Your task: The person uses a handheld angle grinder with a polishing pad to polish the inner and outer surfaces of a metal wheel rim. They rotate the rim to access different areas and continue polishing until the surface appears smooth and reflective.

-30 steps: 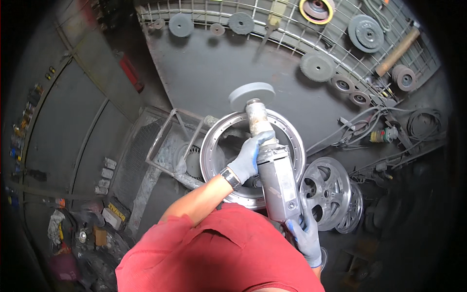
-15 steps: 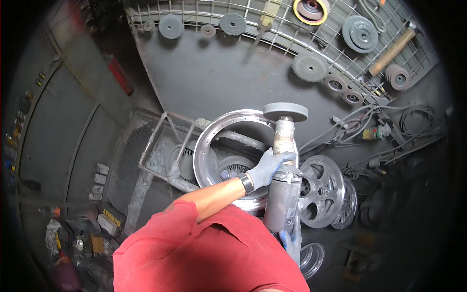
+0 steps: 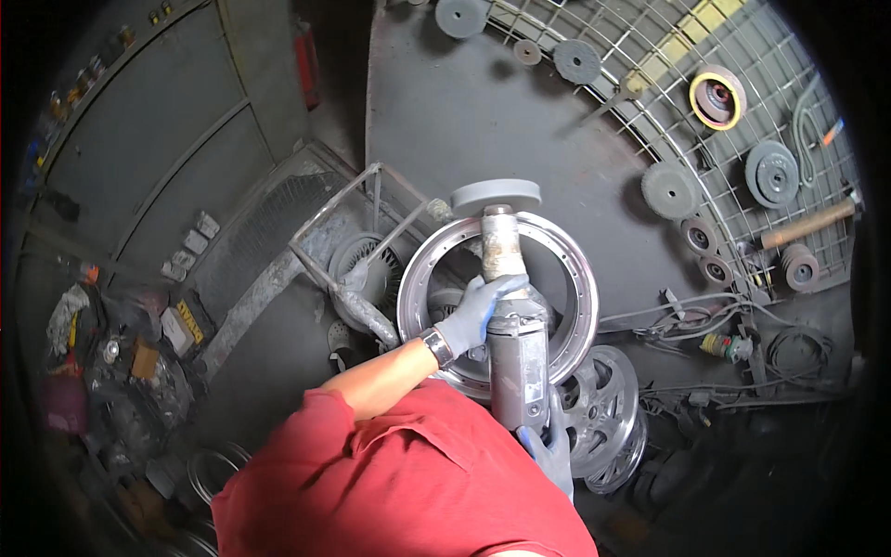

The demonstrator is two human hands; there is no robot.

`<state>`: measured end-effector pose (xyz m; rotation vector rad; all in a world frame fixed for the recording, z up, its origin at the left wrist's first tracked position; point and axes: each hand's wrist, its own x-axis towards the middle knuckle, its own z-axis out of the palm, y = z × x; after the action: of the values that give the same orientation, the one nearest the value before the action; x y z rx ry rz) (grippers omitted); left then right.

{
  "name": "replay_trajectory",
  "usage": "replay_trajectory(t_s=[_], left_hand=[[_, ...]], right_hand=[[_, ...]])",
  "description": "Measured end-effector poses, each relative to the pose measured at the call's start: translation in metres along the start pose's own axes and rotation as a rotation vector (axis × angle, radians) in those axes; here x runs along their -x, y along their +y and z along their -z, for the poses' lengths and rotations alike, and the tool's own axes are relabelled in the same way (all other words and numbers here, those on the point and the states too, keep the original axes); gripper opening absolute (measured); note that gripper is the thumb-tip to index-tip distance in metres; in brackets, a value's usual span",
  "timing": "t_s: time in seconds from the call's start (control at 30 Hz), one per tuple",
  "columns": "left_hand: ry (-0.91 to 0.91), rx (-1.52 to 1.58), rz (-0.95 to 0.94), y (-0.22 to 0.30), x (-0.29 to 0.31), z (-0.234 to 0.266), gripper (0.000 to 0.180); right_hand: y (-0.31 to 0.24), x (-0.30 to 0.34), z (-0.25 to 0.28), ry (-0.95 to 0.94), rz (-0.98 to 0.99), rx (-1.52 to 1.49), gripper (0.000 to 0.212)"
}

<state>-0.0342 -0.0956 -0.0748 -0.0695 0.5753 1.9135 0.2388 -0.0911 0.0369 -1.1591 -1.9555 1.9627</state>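
Observation:
A grey straight grinder (image 3: 520, 367) with a tape-wrapped neck is held in both gloved hands. Its thick grey abrasive wheel (image 3: 495, 193) points away from me, at the far edge of a polished wheel rim (image 3: 585, 306); I cannot tell whether the two touch. My left hand (image 3: 471, 317) is wrapped round the front of the grinder, just behind the neck, a watch on its wrist. Close to my body, my right hand (image 3: 551, 452) grips the rear end of the tool, its fingers partly hidden. The grinder's body covers the middle of the rim.
Spoked alloy wheels (image 3: 599, 399) lie right of the rim. A dusty metal frame (image 3: 316, 223) stands at the left. On the right, a wire grid (image 3: 668, 46) carries abrasive discs and a hammer (image 3: 807, 223); cables (image 3: 696, 306) run beneath it. Clutter and a tool box (image 3: 181, 325) fill the left.
My view has turned, so the surroundings sit differently. The grinder has shifted left relative to the rim, from its right side to across its middle. Both hands keep their grip.

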Motion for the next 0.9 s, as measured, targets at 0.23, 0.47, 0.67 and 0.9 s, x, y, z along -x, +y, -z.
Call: replay_trajectory(t_s=[0.23, 0.47, 0.67, 0.9], left_hand=[[0.061, 0.187, -0.045, -0.014, 0.021, 0.044, 0.033], [0.018, 0.012, -0.041, -0.014, 0.003, 0.025, 0.031], [-0.066, -0.208, 0.038, -0.034, -0.023, -0.017, 0.032], [-0.224, -0.445, 0.149, -0.078, -0.037, -0.045, 0.044]], right_hand=[[-0.016, -0.013, 0.020, -0.138, -0.033, 0.279, 0.088], [0.039, -0.019, 0.025, -0.064, 0.111, 0.038, 0.086], [0.082, -0.013, 0.013, 0.091, 0.197, -0.194, 0.083], [0.090, 0.014, -0.027, 0.295, 0.086, -0.544, 0.084]])
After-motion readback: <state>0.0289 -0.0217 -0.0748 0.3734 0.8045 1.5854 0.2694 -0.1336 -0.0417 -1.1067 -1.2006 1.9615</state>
